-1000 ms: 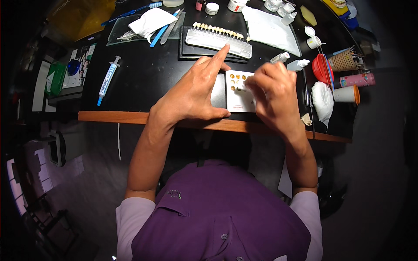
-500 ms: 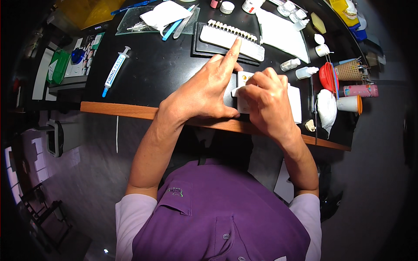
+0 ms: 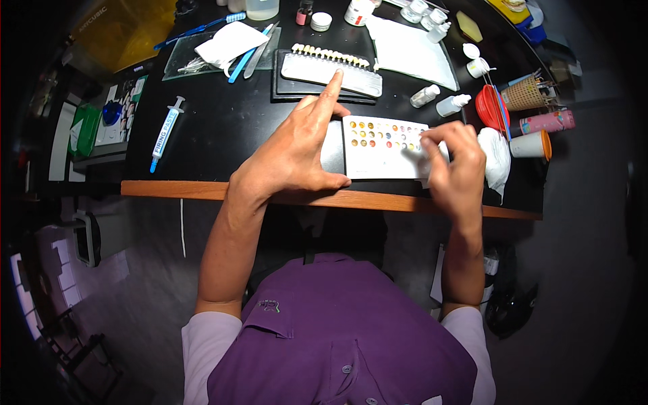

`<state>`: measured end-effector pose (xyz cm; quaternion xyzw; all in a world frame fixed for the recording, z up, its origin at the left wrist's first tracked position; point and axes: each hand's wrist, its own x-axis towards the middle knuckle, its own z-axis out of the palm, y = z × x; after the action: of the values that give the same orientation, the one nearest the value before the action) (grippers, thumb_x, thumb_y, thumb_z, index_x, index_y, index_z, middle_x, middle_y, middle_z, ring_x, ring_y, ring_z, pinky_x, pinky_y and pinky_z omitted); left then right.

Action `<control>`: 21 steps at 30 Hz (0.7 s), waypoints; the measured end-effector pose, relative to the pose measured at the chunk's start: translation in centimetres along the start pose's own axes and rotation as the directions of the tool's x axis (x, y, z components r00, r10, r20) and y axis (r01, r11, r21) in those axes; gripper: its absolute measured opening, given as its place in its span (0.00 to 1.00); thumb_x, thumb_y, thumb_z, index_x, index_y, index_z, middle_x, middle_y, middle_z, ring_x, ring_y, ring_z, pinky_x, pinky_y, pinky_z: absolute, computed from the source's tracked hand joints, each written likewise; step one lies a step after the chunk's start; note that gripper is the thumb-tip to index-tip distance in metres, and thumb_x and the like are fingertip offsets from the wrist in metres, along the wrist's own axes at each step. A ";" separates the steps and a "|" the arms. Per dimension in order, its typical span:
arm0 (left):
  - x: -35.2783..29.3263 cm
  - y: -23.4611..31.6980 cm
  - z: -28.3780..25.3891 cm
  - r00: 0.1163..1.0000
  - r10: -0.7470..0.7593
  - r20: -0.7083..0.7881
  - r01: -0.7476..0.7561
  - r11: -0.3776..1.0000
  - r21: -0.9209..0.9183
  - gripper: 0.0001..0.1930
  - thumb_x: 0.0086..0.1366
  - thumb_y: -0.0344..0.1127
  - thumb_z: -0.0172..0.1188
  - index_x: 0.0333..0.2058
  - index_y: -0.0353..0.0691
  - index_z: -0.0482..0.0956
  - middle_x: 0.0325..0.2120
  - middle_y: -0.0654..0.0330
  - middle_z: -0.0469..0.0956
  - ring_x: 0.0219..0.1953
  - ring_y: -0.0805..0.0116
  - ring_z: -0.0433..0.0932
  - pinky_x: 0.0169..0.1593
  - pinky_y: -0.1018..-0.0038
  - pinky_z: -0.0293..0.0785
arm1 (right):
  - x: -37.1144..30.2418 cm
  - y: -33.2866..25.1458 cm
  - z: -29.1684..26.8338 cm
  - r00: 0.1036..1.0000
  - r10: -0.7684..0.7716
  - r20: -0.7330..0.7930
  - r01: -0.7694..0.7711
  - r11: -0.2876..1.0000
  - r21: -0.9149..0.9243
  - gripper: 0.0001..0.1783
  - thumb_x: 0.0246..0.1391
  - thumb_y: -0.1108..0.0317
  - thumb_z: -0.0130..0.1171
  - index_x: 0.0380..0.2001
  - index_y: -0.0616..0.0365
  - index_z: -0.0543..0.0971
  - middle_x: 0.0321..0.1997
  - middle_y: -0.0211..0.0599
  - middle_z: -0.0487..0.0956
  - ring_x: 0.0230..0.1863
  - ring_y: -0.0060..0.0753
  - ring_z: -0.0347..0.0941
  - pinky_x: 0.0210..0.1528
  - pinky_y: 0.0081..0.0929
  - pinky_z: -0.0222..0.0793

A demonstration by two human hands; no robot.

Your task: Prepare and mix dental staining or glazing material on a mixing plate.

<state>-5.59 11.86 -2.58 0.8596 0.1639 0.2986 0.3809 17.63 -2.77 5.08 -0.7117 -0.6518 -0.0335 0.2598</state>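
Note:
A white palette (image 3: 385,165) with rows of small wells holding yellow, brown, red and grey colours lies near the table's front edge. My left hand (image 3: 297,145) is at its left side, thumb and index finger spread wide; the thumb lies by the near left corner. The outstretched index finger reaches to the tooth shade guide (image 3: 329,73), which carries a row of tooth-shaped tabs on a dark case. Over the palette's right end, my right hand (image 3: 455,165) is pinched and slightly blurred. Between its fingers shows a white piece like tissue, mostly hidden.
A labelled paste syringe (image 3: 167,135) lies at the left. Behind are a glass slab (image 3: 182,57) with a white cloth (image 3: 231,46) and tools, and a white sheet (image 3: 415,54). Small bottles (image 3: 425,96), a red bowl (image 3: 489,106) and a cup (image 3: 530,145) stand at the right.
My right hand has moved from the palette's left part to its right end, uncovering the rows of wells. My left hand keeps its spread pose. The whole view has shifted somewhat.

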 end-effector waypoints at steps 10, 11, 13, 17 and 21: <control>0.5 1.0 -0.5 0.998 -0.058 0.009 0.058 0.998 0.010 0.74 0.35 0.36 0.84 0.78 0.29 0.44 0.54 0.46 0.77 0.59 0.48 0.76 0.65 0.57 0.74 | 7.3 -0.1 4.5 0.897 -0.407 0.173 0.390 0.912 0.124 0.06 0.47 0.78 0.69 0.31 0.59 0.88 0.32 0.41 0.82 0.40 0.49 0.76 0.45 0.41 0.76; 0.5 0.9 -0.3 0.999 -0.048 0.005 0.048 0.999 0.004 0.74 0.35 0.36 0.84 0.79 0.29 0.43 0.55 0.46 0.76 0.59 0.49 0.76 0.64 0.57 0.76 | 7.5 -0.4 4.8 0.884 -0.425 0.194 0.402 0.904 0.148 0.08 0.45 0.78 0.69 0.31 0.59 0.89 0.32 0.42 0.82 0.40 0.50 0.76 0.45 0.41 0.76; 0.5 0.7 -0.2 0.999 -0.043 0.002 0.043 0.999 -0.001 0.75 0.35 0.36 0.84 0.79 0.29 0.42 0.55 0.46 0.75 0.58 0.50 0.76 0.62 0.57 0.77 | 7.6 -0.7 5.5 0.866 -0.424 0.266 0.392 0.905 0.166 0.09 0.43 0.78 0.69 0.31 0.58 0.89 0.31 0.43 0.82 0.40 0.51 0.77 0.46 0.41 0.76; 0.4 0.5 0.0 0.999 -0.049 -0.007 0.049 0.999 0.001 0.76 0.36 0.38 0.83 0.79 0.29 0.40 0.53 0.44 0.75 0.59 0.49 0.75 0.63 0.57 0.76 | 7.8 -0.6 5.9 0.867 -0.414 0.277 0.370 0.908 0.198 0.08 0.43 0.78 0.68 0.30 0.59 0.89 0.29 0.44 0.82 0.39 0.52 0.77 0.46 0.42 0.76; 0.4 0.5 0.1 0.998 -0.062 0.006 0.062 0.998 0.009 0.72 0.37 0.41 0.80 0.78 0.28 0.43 0.52 0.44 0.75 0.58 0.47 0.74 0.63 0.57 0.73 | 8.2 -0.3 5.6 0.872 -0.399 0.282 0.371 0.916 0.149 0.04 0.43 0.77 0.68 0.26 0.59 0.88 0.28 0.47 0.83 0.38 0.52 0.78 0.46 0.43 0.76</control>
<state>-5.21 11.69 -2.15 0.8567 0.1904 0.2834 0.3867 16.94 6.99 3.44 -0.5514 -0.8137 0.0554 0.1754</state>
